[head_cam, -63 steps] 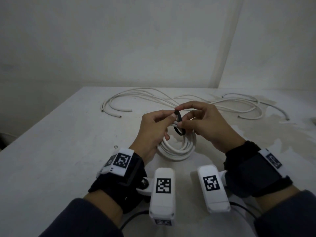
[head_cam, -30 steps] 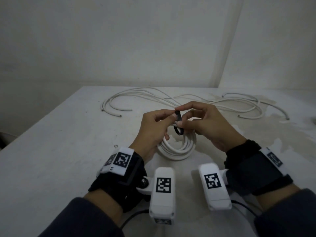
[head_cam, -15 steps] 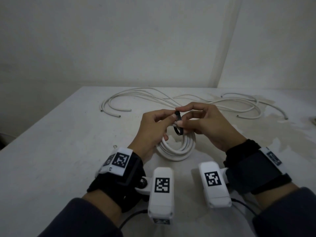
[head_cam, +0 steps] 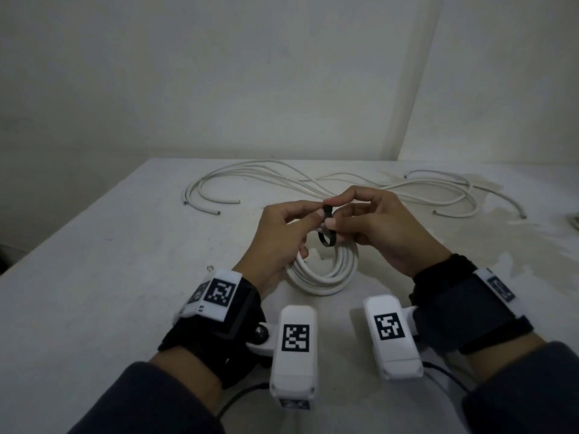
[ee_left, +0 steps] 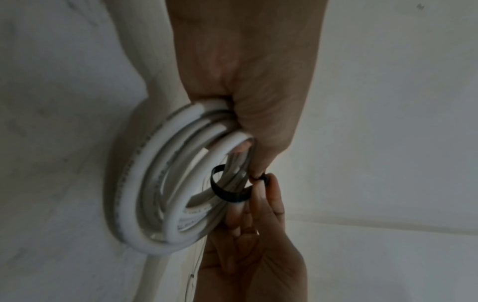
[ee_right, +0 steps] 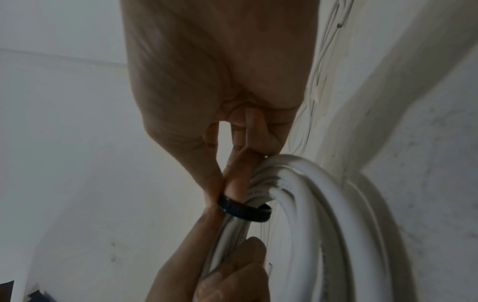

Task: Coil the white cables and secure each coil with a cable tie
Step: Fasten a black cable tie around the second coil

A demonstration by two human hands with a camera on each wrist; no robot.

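Now my left hand and right hand both pinch the black ribbed plastic cable tie looped loosely around the coiled white round cable above the desk; if the fingers slip, I reckon the turns spring apart.

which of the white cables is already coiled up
The coiled white cable held between both hands, with the black cable tie looped around its strands. The loose white cables at the table's far side lie uncoiled.

White table: loose white cables on top.
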